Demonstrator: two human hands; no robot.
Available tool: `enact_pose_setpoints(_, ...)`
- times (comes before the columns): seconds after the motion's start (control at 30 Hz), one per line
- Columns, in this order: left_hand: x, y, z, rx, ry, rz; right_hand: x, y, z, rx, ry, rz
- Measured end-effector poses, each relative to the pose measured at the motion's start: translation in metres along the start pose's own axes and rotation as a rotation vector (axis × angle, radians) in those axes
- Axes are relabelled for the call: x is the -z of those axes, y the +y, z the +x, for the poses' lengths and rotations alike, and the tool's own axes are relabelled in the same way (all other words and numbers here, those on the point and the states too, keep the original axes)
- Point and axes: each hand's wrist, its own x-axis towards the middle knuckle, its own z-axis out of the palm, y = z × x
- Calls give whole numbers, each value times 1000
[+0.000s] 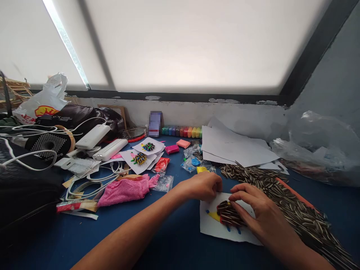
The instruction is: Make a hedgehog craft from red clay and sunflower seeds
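A white sheet of paper [206, 225] lies on the blue tabletop, bearing a hedgehog figure [229, 215] of striped sunflower seeds with a yellow clay snout [215, 215], a blue nose and blue feet. My right hand [257, 210] reaches over the figure from the right; its thumb and forefinger are pinched at a tiny yellow clay piece [228, 203] on top of the seeds. At the paper's upper edge, my left hand [205, 185] is closed with fingers curled down, and anything in them is hidden. Just behind it sits a yellow clay packet [201, 170].
A long heap of sunflower seeds [298, 213] spreads along the right. White sheets [236, 144] and a clear plastic bag [323, 150] lie behind. Finished seed figures [140, 158], a pink cloth [123, 190], cables and power banks [110, 150] crowd the left. A phone [155, 123] leans on the wall.
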Motion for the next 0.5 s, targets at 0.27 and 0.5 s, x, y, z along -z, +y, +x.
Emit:
enact_pose_setpoints(0.27, -2, 0, 1, -23, 13, 26, -2, -1, 0, 18, 2, -37)
enact_pose_setpoints(0.5, -3, 0, 1, -24, 22, 23, -2, -4, 0, 39, 5, -56)
